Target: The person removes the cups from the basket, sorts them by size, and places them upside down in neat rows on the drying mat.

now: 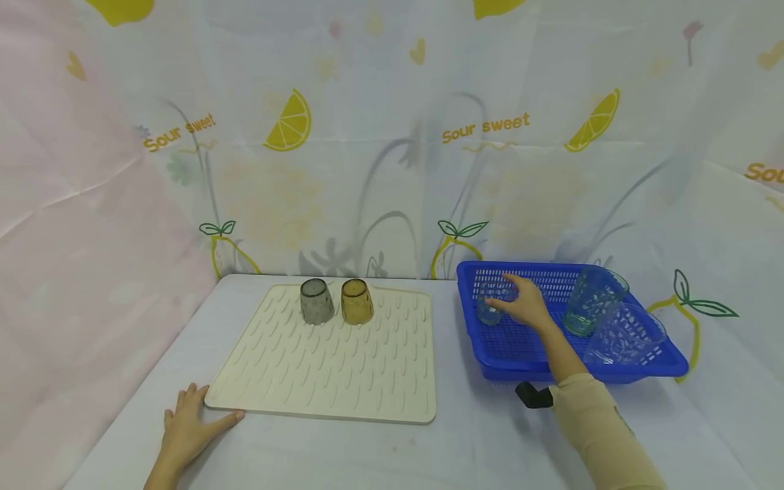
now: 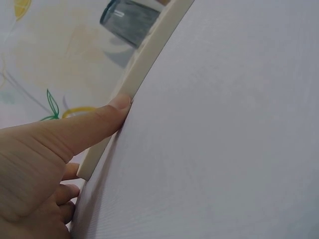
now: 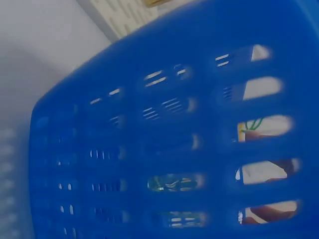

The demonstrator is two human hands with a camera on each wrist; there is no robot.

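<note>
Low at the left, my left hand rests at the near left corner of a cream ribbed drying mat. In the left wrist view its thumb lies straight along the mat's edge. My right hand reaches into a blue plastic basket, thumb and forefinger spread apart over a small clear glass. The thumb tip overlaps the glass in the head view. Basket slats hide most of that hand in the right wrist view.
A grey glass and an amber glass stand side by side at the mat's back. Two larger clear glasses, a greenish tumbler and a wide one, occupy the basket's right side. A lemon-print cloth hangs behind the table.
</note>
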